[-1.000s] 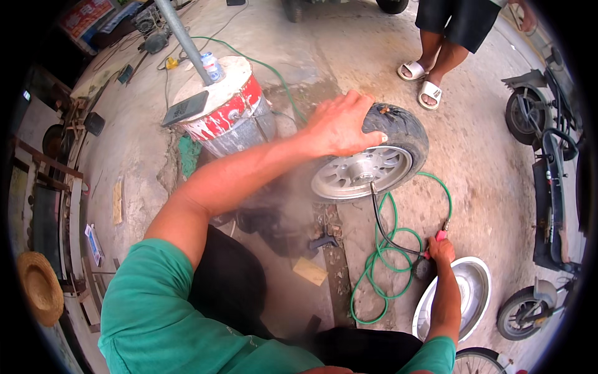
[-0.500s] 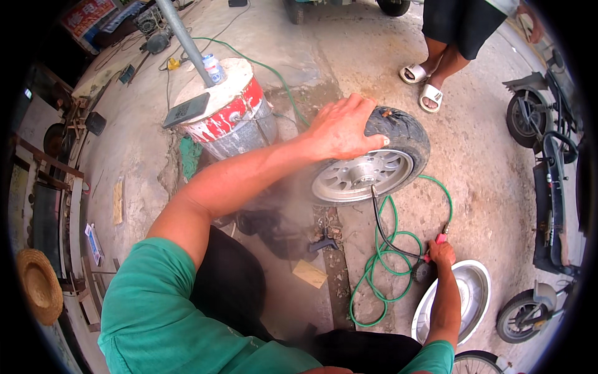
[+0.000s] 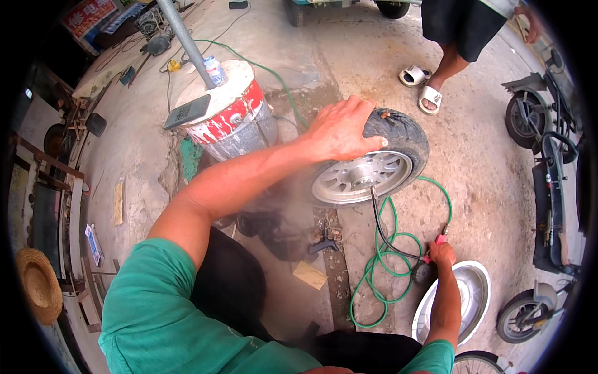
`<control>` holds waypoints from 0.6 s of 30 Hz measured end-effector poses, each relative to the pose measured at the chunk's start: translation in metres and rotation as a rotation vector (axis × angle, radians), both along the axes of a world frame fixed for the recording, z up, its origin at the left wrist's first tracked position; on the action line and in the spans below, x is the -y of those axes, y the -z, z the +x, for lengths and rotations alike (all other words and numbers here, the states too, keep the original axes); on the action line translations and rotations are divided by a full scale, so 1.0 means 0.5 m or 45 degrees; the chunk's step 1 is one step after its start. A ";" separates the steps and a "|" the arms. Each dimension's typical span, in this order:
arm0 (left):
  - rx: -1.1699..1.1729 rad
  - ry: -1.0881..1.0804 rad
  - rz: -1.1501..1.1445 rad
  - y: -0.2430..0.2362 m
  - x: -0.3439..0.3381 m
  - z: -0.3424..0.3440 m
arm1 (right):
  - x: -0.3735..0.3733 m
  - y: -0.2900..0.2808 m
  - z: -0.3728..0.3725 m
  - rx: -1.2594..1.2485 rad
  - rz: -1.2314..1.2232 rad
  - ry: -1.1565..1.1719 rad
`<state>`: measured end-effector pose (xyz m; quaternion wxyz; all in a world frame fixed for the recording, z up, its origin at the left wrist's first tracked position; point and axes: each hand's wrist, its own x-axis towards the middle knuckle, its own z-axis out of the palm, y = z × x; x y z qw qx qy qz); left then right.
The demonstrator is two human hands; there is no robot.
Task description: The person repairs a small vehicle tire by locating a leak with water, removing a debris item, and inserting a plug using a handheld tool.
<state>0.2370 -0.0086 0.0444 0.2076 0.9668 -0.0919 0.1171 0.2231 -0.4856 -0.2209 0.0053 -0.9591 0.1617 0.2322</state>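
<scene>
My left hand [image 3: 342, 131] grips the top of a black tyre [image 3: 408, 140], thumb on the near sidewall and fingers over the tread. The tyre is mounted on a silver spoked wheel [image 3: 367, 177] that leans on the ground. Lower right, my right hand [image 3: 442, 252] is closed round a tyre inflator [image 3: 427, 258] with red parts; its round dark gauge [image 3: 423, 272] hangs below the fist. From the inflator a short black hose [image 3: 385, 235] runs to the wheel near the hub. A green air hose [image 3: 377, 302] joins its other end and lies in loops.
A silver metal basin [image 3: 478, 299] lies beneath my right forearm. Beyond my left arm stands a red-and-white drum [image 3: 227, 121] with a pole, can and phone-like slab. A person in white slippers [image 3: 430, 100] stands beyond the wheel. Scooters [image 3: 529, 118] line the right.
The standing person has lifted one foot out of its slipper, which stays on the ground. Both my hands, the wheel and the inflator keep their places.
</scene>
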 end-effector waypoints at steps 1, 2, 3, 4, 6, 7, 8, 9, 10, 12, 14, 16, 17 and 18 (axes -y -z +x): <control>0.004 0.005 -0.001 0.000 0.001 0.000 | 0.003 0.001 0.000 0.002 -0.005 0.003; 0.008 0.009 -0.003 -0.001 0.002 -0.001 | 0.009 0.006 0.000 0.003 -0.011 0.005; 0.000 0.010 -0.001 -0.002 0.003 -0.001 | 0.013 0.011 0.001 0.003 -0.015 0.006; -0.007 0.011 0.000 -0.004 0.004 -0.001 | 0.017 0.014 0.003 0.000 -0.017 0.007; -0.014 0.010 -0.001 -0.004 0.002 -0.001 | 0.012 0.014 0.006 -0.008 -0.018 0.002; -0.014 0.008 -0.003 -0.002 0.000 0.000 | 0.006 0.008 0.006 -0.034 0.001 0.007; -0.014 0.006 -0.004 -0.001 -0.002 0.000 | 0.000 -0.002 0.006 -0.061 0.020 0.011; -0.016 0.008 -0.003 -0.001 0.000 0.001 | -0.004 -0.012 0.005 -0.085 0.036 0.021; -0.018 0.010 -0.001 0.000 0.001 0.002 | -0.004 -0.013 0.006 -0.079 0.035 0.020; -0.017 0.013 -0.009 0.000 0.001 0.002 | -0.001 -0.014 0.003 -0.066 0.031 0.020; -0.011 0.013 -0.028 0.000 0.001 0.001 | 0.007 -0.005 0.007 -0.068 0.024 0.014; -0.013 0.014 -0.021 -0.002 0.001 0.000 | 0.007 -0.002 0.009 -0.071 0.022 0.009; -0.014 0.014 -0.018 -0.002 0.001 -0.001 | 0.005 -0.005 0.008 -0.071 0.021 0.009; -0.016 0.014 -0.018 -0.002 0.000 -0.001 | 0.002 -0.006 0.008 -0.071 0.021 0.008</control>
